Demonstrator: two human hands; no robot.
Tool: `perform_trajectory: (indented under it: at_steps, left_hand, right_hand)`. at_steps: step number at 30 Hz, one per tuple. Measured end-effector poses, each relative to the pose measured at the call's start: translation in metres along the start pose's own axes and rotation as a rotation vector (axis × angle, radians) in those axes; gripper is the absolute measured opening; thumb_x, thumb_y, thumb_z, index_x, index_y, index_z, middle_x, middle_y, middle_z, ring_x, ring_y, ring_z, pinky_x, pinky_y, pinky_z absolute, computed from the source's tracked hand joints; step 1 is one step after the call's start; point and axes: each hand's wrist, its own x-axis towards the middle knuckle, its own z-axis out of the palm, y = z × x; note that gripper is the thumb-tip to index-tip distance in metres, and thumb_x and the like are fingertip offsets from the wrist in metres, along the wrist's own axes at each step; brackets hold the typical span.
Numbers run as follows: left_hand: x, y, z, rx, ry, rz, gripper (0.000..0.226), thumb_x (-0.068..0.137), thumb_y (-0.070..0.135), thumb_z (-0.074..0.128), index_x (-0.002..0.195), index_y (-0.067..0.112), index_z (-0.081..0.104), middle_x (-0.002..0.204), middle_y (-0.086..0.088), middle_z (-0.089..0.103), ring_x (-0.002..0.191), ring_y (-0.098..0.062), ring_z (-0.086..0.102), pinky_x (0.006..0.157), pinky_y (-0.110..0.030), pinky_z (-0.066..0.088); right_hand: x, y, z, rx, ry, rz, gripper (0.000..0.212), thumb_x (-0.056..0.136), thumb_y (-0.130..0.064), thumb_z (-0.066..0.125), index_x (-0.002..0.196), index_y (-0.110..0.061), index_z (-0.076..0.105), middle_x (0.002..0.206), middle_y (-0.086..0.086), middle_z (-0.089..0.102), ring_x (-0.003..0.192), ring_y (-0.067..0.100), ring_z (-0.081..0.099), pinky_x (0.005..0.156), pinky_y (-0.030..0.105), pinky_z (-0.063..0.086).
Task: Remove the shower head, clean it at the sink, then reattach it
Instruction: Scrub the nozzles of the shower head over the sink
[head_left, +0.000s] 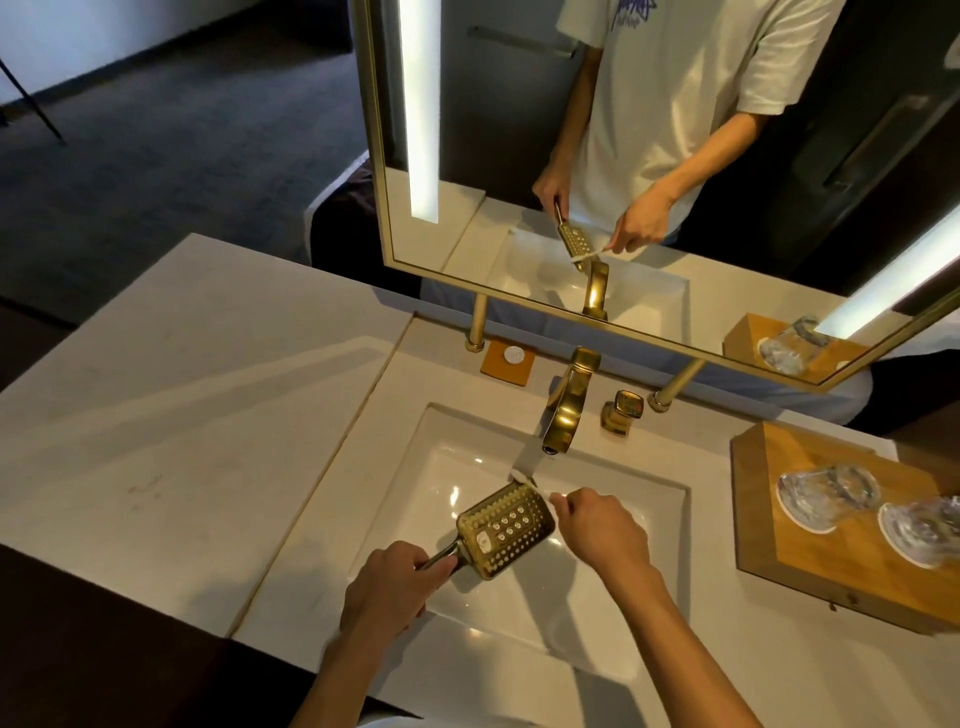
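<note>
— How far along? Is it off the wall?

— Yes; the left hand (387, 587) grips the shower head (506, 530) by its handle over the sink (613, 639), below the faucet (563, 410); the right hand (597, 525) pinches a white brush (524, 477) at its far edge; cleaning underway, I'd say, reattaching left.

— Which way does it point?

— Nozzle face up; long axis runs from the near hand toward the faucet.

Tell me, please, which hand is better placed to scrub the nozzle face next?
The right hand. It holds a white brush at the far edge of the shower head, while the left hand is busy gripping the handle over the sink.
</note>
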Motion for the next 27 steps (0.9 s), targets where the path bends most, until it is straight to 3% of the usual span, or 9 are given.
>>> perform_trajectory:
  at_steps: [4,9,12,16,19,21,27]
  left_hand:
    - [-0.001,0.004,-0.002,-0.059,-0.016,0.001,0.047,0.09,0.058,0.06,0.062,0.021,0.063,0.048,0.006,0.06,0.032,-0.004,0.05,0.045,-0.022,0.043]
    - [0.001,0.007,-0.004,-0.201,-0.01,-0.015,0.05,0.091,0.051,0.063,0.065,0.009,0.065,0.049,-0.002,0.064,0.029,-0.006,0.049,0.038,-0.021,0.042]
    - [0.002,0.008,-0.008,-0.225,-0.029,-0.052,0.048,0.093,0.048,0.064,0.073,0.005,0.069,0.05,-0.001,0.064,0.028,-0.007,0.049,0.037,-0.02,0.043]
    - [0.001,0.01,-0.009,-0.231,-0.031,-0.054,0.044,0.093,0.047,0.064,0.067,0.012,0.065,0.047,0.001,0.062,0.027,-0.007,0.049,0.035,-0.019,0.041]
    - [0.001,0.013,-0.008,-0.239,-0.04,-0.049,0.044,0.094,0.046,0.063,0.065,0.012,0.062,0.048,0.0,0.063,0.028,-0.007,0.05,0.035,-0.02,0.043]
    - [0.001,0.011,-0.007,-0.234,-0.044,-0.065,0.045,0.094,0.047,0.063,0.064,0.013,0.062,0.049,-0.001,0.063,0.029,-0.007,0.049,0.036,-0.021,0.043]
    - [-0.001,0.006,-0.004,-0.238,-0.066,-0.105,0.045,0.092,0.049,0.065,0.063,0.014,0.064,0.045,0.001,0.061,0.03,-0.008,0.049,0.034,-0.021,0.041]
  right_hand:
    - [-0.015,-0.002,0.013,0.078,0.036,-0.052,0.05,0.101,-0.056,0.027,0.087,-0.028,0.066,0.082,-0.002,0.068,0.075,0.02,0.063,0.068,0.035,0.053]
    - [-0.044,-0.014,0.039,0.052,0.098,-0.259,0.051,0.1,-0.06,0.022,0.095,-0.031,0.063,0.08,-0.003,0.07,0.074,0.021,0.065,0.059,0.031,0.044]
    - [-0.024,0.0,0.019,0.072,0.103,-0.165,0.05,0.102,-0.056,0.024,0.092,-0.028,0.064,0.078,-0.004,0.067,0.073,0.021,0.061,0.061,0.032,0.044]
    - [-0.009,0.013,0.007,0.096,0.136,-0.077,0.05,0.103,-0.054,0.024,0.078,-0.026,0.059,0.074,-0.004,0.061,0.073,0.021,0.056,0.063,0.033,0.045]
    - [-0.029,0.001,0.031,0.057,0.109,-0.223,0.049,0.101,-0.057,0.021,0.086,-0.03,0.059,0.07,-0.007,0.06,0.065,0.017,0.058,0.06,0.032,0.048]
    - [-0.036,-0.005,0.041,0.016,0.116,-0.309,0.05,0.101,-0.058,0.018,0.095,-0.031,0.06,0.076,-0.004,0.066,0.07,0.02,0.064,0.063,0.033,0.051]
    - [0.007,0.011,0.006,0.062,0.109,-0.083,0.05,0.103,-0.052,0.023,0.083,-0.025,0.06,0.086,0.004,0.07,0.081,0.026,0.063,0.071,0.038,0.054]
